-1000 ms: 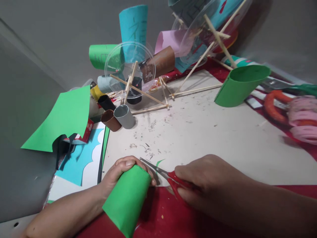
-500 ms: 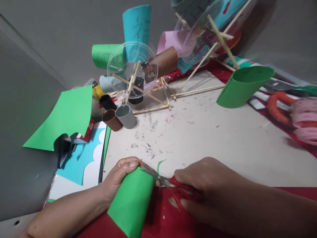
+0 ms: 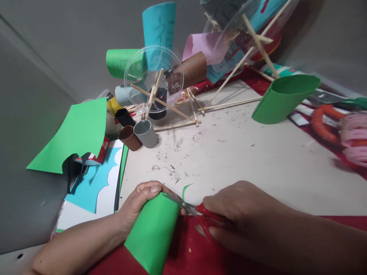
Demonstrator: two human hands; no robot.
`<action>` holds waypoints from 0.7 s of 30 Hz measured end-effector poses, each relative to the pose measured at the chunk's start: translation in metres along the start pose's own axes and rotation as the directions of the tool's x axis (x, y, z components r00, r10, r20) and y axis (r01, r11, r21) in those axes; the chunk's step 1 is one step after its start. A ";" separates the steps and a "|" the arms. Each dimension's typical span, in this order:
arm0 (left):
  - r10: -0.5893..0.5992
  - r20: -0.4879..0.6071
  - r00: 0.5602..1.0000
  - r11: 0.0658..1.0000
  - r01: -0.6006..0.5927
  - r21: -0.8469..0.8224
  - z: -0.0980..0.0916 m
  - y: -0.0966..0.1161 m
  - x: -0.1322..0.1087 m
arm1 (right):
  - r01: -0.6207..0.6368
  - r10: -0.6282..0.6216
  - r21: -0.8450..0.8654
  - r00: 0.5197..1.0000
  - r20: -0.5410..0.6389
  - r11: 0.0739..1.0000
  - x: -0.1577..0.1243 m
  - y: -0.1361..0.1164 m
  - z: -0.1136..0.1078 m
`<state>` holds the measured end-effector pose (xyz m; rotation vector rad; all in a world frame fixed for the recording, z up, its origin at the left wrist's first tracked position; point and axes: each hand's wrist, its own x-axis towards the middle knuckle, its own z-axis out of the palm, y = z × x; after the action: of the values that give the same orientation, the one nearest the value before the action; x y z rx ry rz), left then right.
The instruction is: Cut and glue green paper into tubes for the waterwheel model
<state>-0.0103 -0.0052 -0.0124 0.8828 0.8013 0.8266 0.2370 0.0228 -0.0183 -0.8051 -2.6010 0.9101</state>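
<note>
1. The left hand wraps around the far end of a rolled green paper tube, fingers curled over its top, which keeps the roll from springing open and holds its rim steady near the table edge.
2. The right hand is clamped on the red handles of a pair of scissors; the blades point left and meet the tube's rim, nearly closed on the paper as far as I can tell.
3. A thin green paper sliver curls up just beside the blades, apparently a trimming from the rim.
4. The tube lies tilted toward the person, its near end over a red sheet that covers the table's front edge.
5. Counted: one pair of scissors, two hands, and two loose green tubes, the held one and a larger green cylinder standing well apart at the right.
6. Three small paper rolls sit together at the left, grey, brown and black, set clear of the cutting spot.
7. Behind them stand two wheels on wooden sticks with clear plastic discs; the nearer wheel carries coloured paper tubes, propped upright on its stick frame.
8. One flat green sheet rests at the left over a pile of other papers.
</note>
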 end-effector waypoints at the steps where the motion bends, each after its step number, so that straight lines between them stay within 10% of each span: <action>1: 0.001 0.000 1.000 1.000 -0.001 0.001 0.000 0.000 0.000 | -0.002 0.002 0.004 1.000 0.006 1.000 0.000 0.000 0.000; 21: 0.002 0.040 0.999 0.998 0.000 -0.064 0.003 0.001 0.001 | -0.007 0.007 -0.049 1.000 0.014 0.999 0.001 0.001 -0.001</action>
<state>-0.0079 -0.0045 -0.0106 0.8409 0.7356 0.8288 0.2372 0.0246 -0.0188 -0.8238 -2.6436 0.8605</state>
